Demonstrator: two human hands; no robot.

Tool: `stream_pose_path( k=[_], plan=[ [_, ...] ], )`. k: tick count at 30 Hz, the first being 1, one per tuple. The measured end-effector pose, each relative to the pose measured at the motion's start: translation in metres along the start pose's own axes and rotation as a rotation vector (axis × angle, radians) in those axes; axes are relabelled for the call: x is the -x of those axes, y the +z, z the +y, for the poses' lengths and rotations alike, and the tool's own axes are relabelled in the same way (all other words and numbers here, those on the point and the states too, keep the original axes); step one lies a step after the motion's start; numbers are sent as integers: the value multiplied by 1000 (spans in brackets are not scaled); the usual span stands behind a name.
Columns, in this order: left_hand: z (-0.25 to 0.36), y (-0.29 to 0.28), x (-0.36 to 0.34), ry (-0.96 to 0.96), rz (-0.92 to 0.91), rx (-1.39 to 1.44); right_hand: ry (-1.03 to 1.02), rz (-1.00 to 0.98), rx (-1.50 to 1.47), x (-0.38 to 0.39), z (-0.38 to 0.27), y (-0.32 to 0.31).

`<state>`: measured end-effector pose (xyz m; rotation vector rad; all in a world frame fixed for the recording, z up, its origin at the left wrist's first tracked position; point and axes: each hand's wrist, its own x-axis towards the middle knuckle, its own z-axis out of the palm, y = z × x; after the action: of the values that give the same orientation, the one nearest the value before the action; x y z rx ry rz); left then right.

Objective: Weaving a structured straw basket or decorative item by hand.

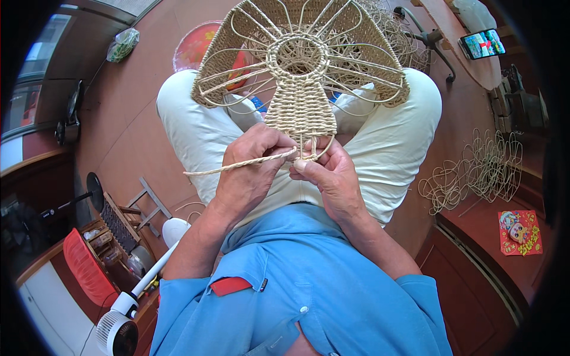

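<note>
A half-woven wicker piece (301, 104) of straw-coloured cord rests across my lap. It has a round ring, open spokes and a curved woven wall at the far side, and a tightly woven panel that narrows toward the ring. At the panel's near edge, my left hand (255, 163) pinches a twisted cord (237, 165) whose loose end sticks out to the left. My right hand (329, 172) grips the frame strands at the same edge, thumb on top. The two hands nearly meet there. Fingertips of my left hand partly hide where the cord enters the weave.
Loose cord coils (475, 172) lie at the right, and more cord is heaped behind the wicker piece. A red patterned basin (199, 47) is at the far left. A phone (482, 44) stands at the upper right. A white fan (117, 332) sits at lower left, near a red tray (89, 267).
</note>
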<state>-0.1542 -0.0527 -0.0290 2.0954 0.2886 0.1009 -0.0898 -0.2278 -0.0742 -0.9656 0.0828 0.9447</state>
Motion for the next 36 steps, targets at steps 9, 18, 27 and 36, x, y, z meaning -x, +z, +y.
stream_pose_path(
  k=[9,18,27,36],
  plan=[
    [10,7,-2,-171,34,-32,4,-21,-13,0,-6,1],
    [14,3,6,-30,44,-140,37,-44,-20,-1,-7,-3],
    [16,2,10,-167,58,43,37,-36,-16,0,-5,-3],
    [11,5,14,-183,107,200,26,-35,-5,-1,-7,-1]
  ],
)
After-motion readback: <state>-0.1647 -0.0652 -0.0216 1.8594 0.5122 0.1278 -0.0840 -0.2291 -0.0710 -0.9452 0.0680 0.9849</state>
